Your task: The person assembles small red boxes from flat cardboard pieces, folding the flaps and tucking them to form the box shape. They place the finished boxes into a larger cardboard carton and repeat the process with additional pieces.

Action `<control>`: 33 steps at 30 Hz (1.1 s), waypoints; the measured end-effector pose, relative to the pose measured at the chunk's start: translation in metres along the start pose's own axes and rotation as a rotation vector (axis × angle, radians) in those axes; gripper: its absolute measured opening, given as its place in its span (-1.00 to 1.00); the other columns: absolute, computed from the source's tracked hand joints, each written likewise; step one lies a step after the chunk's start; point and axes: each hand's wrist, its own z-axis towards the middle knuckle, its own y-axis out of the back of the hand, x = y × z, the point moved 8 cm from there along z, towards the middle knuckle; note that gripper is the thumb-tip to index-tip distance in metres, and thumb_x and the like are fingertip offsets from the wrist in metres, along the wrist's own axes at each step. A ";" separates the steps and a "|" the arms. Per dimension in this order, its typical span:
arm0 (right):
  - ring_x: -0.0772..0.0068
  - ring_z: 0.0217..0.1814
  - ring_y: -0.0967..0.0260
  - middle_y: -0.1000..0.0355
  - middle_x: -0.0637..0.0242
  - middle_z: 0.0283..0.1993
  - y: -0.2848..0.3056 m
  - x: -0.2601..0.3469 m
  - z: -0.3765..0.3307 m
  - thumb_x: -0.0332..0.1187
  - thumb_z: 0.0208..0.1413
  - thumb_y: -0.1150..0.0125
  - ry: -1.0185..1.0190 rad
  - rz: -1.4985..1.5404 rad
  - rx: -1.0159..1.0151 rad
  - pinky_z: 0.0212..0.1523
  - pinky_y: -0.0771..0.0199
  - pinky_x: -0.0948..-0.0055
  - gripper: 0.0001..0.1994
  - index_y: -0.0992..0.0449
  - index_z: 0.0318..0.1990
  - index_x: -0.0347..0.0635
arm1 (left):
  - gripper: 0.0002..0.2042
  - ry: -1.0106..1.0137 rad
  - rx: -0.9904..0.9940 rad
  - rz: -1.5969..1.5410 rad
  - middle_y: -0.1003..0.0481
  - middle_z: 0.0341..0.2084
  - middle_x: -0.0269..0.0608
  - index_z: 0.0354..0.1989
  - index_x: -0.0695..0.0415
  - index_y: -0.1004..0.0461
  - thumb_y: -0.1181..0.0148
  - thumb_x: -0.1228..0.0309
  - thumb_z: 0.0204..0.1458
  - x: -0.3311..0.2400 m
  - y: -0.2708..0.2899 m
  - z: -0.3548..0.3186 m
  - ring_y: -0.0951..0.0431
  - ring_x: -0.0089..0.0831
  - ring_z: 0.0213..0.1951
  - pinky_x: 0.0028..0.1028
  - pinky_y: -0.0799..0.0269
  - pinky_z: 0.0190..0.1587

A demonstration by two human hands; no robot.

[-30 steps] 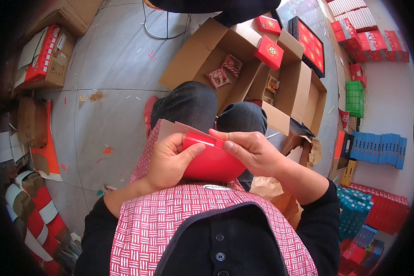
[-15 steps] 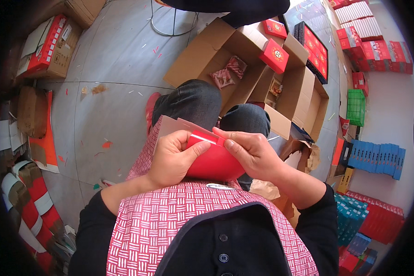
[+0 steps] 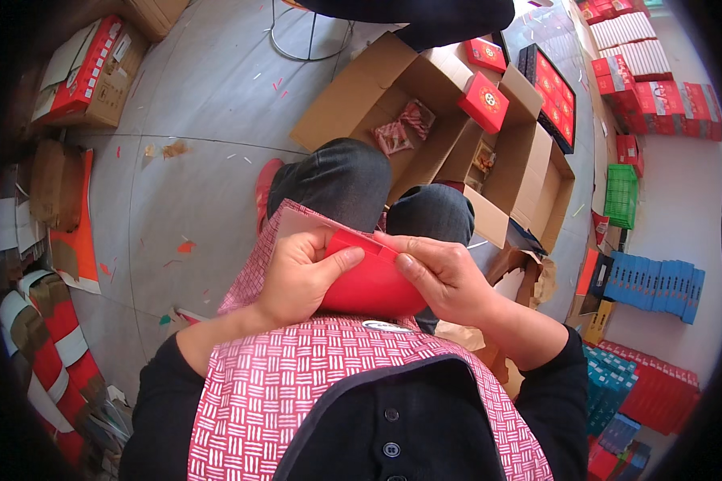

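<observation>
Over my lap I hold a piece of red cardboard, partly folded, with a paler inner face showing along its far edge. My left hand grips its left side, the thumb lying on the red face near a folded strip. My right hand pinches the upper right corner of that strip between thumb and fingers. The fingers behind the card are mostly hidden. A red and white patterned apron lies beneath both hands.
Ahead of my knees stand open cardboard boxes with small packets inside and a red gift box on top. A wire-legged stool is beyond. To the right are a green crate and stacked blue boxes; cartons stand left.
The folded strip at the card's upper edge has tilted, and its bright glare is gone. My right hand has shifted slightly right and down; my left hand has hardly moved.
</observation>
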 end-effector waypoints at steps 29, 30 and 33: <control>0.18 0.16 -0.34 -0.37 0.01 0.10 0.007 -0.008 -0.008 -0.63 0.12 0.08 0.056 0.141 0.089 0.13 -0.28 0.44 -0.58 -0.29 0.18 -0.29 | -0.88 -0.045 -0.037 0.043 -0.56 -0.44 -0.21 -0.29 0.30 -0.49 -0.14 0.49 0.09 -0.008 0.008 0.004 -0.52 -0.62 -0.42 -0.62 -0.47 -0.36; 0.17 0.15 -0.35 -0.37 0.01 0.09 0.008 -0.009 -0.008 -0.63 0.12 0.08 0.078 0.137 0.083 0.13 -0.28 0.44 -0.58 -0.30 0.17 -0.29 | -0.88 -0.033 -0.043 0.018 -0.56 -0.43 -0.21 -0.29 0.30 -0.49 -0.14 0.49 0.09 -0.007 0.009 0.004 -0.52 -0.61 -0.42 -0.62 -0.47 -0.36; 0.16 0.12 -0.37 -0.40 0.00 0.05 0.011 -0.007 -0.007 -0.63 0.11 0.09 0.132 0.080 0.074 0.12 -0.30 0.43 -0.57 -0.30 0.18 -0.28 | -0.88 -0.029 -0.043 0.016 -0.56 -0.43 -0.19 -0.29 0.30 -0.49 -0.15 0.48 0.09 -0.010 0.008 0.005 -0.53 -0.60 -0.42 -0.61 -0.47 -0.36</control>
